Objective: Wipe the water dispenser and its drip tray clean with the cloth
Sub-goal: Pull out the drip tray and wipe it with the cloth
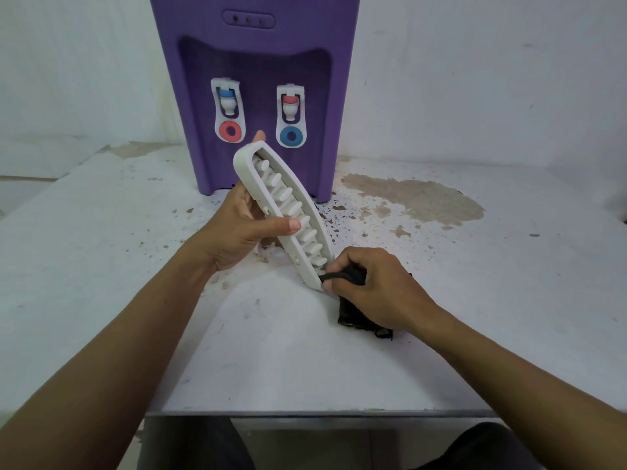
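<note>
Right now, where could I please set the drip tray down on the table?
The table is bare left of the left hand and along its near edge. It is crowded between the dispenser, drip tray, right hand and cloth.

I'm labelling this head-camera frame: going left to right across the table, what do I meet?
Left hand → drip tray that it holds → right hand gripping the cloth → brown worn patch on the table.

Purple dispenser [254, 96], white slotted drip tray [288, 215], black cloth [353, 313].
</note>
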